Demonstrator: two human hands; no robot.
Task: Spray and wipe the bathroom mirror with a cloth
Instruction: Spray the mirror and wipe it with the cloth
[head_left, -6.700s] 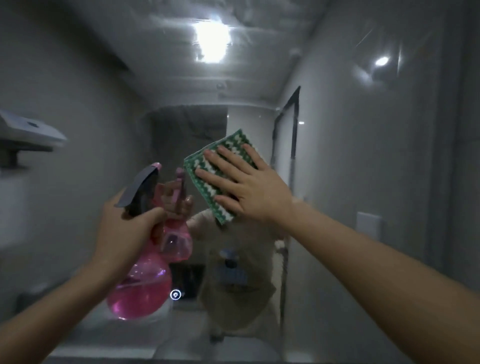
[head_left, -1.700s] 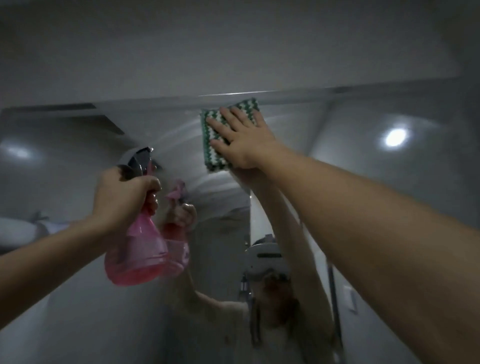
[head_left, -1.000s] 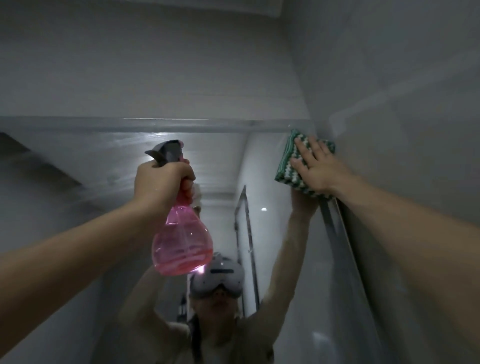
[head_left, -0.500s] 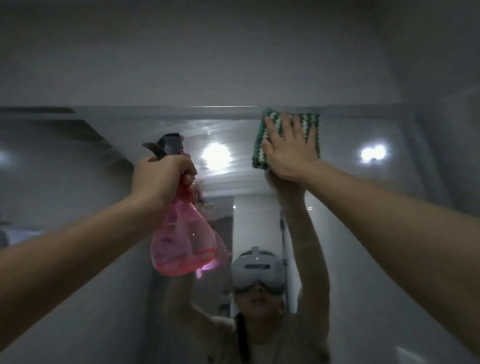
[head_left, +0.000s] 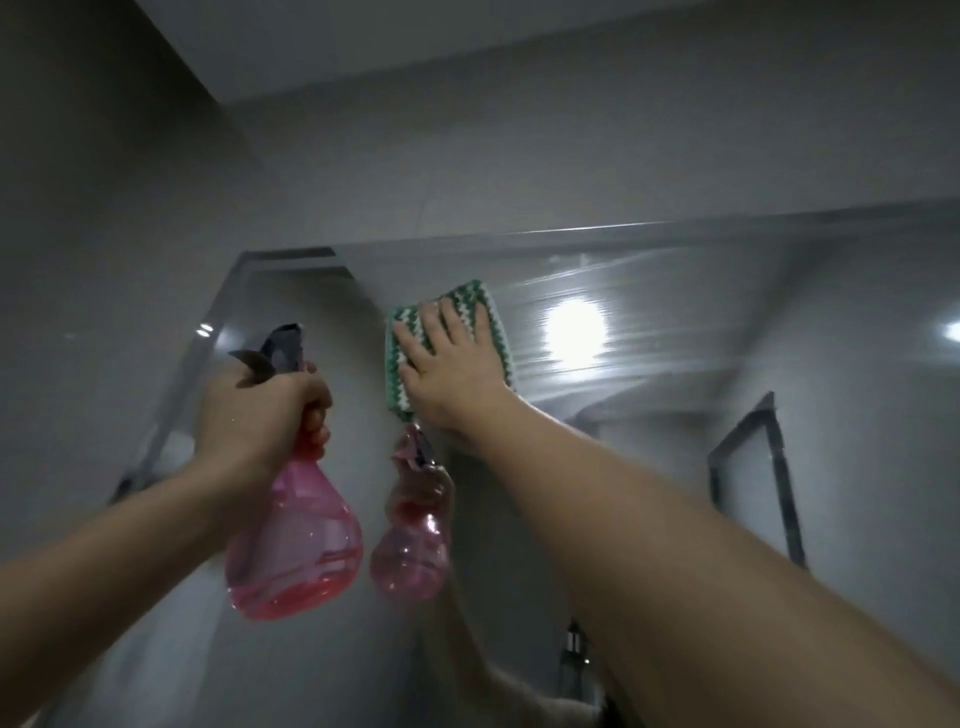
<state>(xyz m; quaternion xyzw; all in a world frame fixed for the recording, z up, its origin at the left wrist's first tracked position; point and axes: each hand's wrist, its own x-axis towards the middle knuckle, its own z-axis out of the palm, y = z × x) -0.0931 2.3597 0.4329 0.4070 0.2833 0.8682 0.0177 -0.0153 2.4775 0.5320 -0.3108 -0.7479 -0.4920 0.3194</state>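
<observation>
Filling most of the view, one mirror (head_left: 675, 467) is seen from below, and its lower and right edges are cut off by the frame, so the full extent can't be made out. Only the top edge and the upper left corner are shown properly. Faint wipe streaks are visible near the top, around a reflected ceiling light (head_left: 574, 332); a second glow is clipped at the right edge. Two forearms are counted, both cut off at the bottom of the picture. One pink spray bottle (head_left: 293, 551) is held upright, just in front of the glass, by the left hand (head_left: 260, 415), whose fingers are wrapped round the neck under the dark trigger head; the nozzle tip is kinda blurry. A second bottle shape right beside it is only the reflection, partly hidden behind the right wrist. One green-and-white striped cloth (head_left: 402, 371) is pressed flat against the mirror close to the top edge by the right hand (head_left: 452, 369), fingers laid out straight and spread over it, so most of the cloth's middle is covered and only its borders are seen. The reflection lower down is too dark to read.
</observation>
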